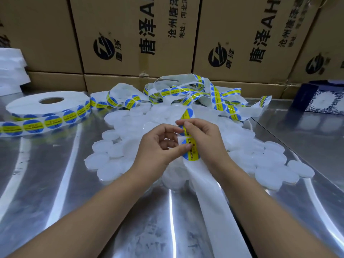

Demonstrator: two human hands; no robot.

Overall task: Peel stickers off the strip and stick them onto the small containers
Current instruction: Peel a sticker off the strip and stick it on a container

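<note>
**Both hands on strip, over container pile**

L hand and R hand meet mid-frame. Bare forearms come in from the bottom corners.

- L hand: palm turned toward the R hand, fingers curled. Thumb presses the strip's left edge beside a round blue-and-yellow sticker. Index curls in higher up, touching the strip there.
- R hand: back of hand up, fingers curled over the strip from the right. It pinches the strip w/ index tip on top. R thumb is hidden.
- Can't tell if the sticker's edge is lifted off the backing yet.

Strip comes down from the rear and passes btwn both hands. Below them it trails toward the viewer as bare white backing, btwn the forearms.

Containers are white, round and low. They're heaped right under and around the hands, spreading L and R.

Surface is a shiny metal table w/ a seam on the right. A big roll lies flat at far left, its stickered tail running along the left front. A tangle of loose stickered strip sits behind the pile.

At the back is a wall of cardboard boxes w/ black print. There's a blue box w/ white pattern at rear right and a white stack at the left edge.
</note>
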